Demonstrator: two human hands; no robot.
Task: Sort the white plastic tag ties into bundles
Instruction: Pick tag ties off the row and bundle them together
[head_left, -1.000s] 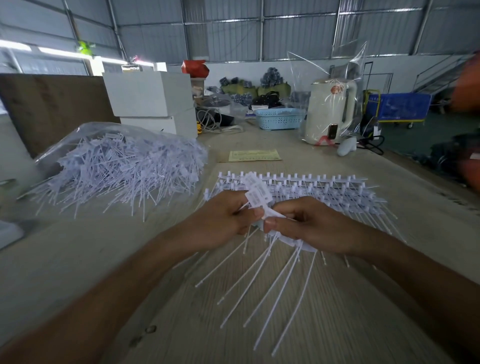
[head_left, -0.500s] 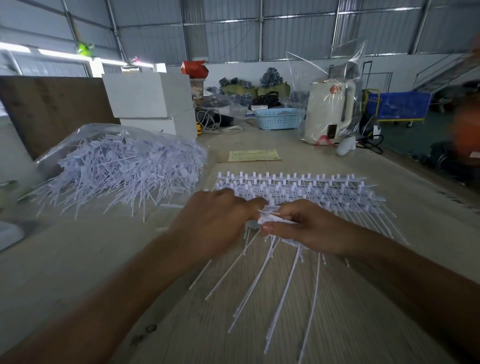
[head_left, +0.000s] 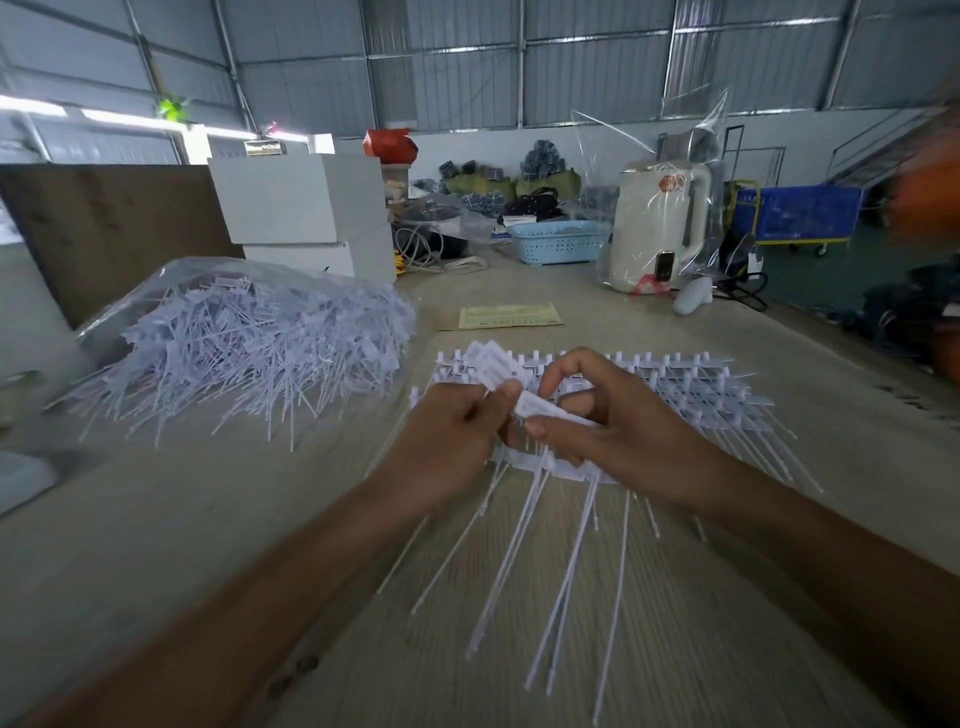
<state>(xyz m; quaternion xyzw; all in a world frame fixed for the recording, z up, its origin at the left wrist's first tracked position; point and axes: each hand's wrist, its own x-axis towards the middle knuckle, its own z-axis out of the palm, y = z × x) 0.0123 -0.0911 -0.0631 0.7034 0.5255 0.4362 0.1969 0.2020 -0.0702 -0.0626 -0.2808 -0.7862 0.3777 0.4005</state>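
Note:
Both hands meet over the table's middle. My left hand (head_left: 447, 441) pinches the flat label ends of a few white tag ties (head_left: 493, 366) that stick up past its fingers. My right hand (head_left: 618, 431) holds a strip of joined tag ties (head_left: 550, 462) with its thumb on one label; the long thin tails (head_left: 566, 571) hang fanned toward me. Behind the hands lie rows of tag ties still joined in strips (head_left: 691, 384) on the table. A big loose heap of tag ties (head_left: 249, 348) spills from a clear plastic bag at the left.
On the wooden table (head_left: 208, 519) lies a yellow paper slip (head_left: 509, 316). Farther back stand white boxes (head_left: 306, 213), a blue basket (head_left: 558, 240) and a cream kettle in plastic wrap (head_left: 657, 223). A brown board (head_left: 109, 228) leans at the left.
My left hand has lifted its pinched labels up into view again. My right index finger has risen off the strip, and the hanging tails have swung slightly.

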